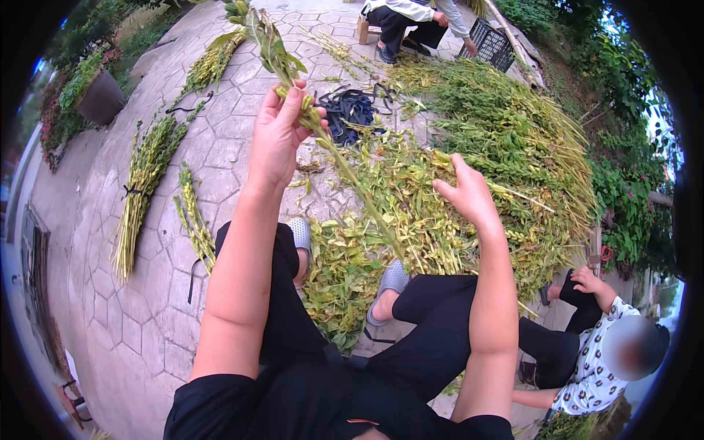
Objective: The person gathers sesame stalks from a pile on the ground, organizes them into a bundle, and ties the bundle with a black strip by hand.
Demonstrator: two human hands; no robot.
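My left hand (277, 136) is raised in front of me, thumb and fingers closed around a long sesame-like stalk (352, 176). Its leafy top rises beyond the hand, and its bare lower stem slants down to the right toward my shoe. Over the plant heap, my right hand (469, 194) hovers with thumb and forefinger apart; nothing shows between them, though its other fingers are partly hidden. Loose yellow-green leaves (337, 286) cover the ground between my feet. Behind my right hand lies a large pile of cut stalks (506, 117).
Dark fabric ties (350, 110) lie heaped on the paving. To the left are a tied bundle (143, 187), a smaller loose bunch (192, 213) and another bundle (213, 62). A seated person (411, 18) is beside a black crate (490, 44); another person (594, 352) sits at lower right.
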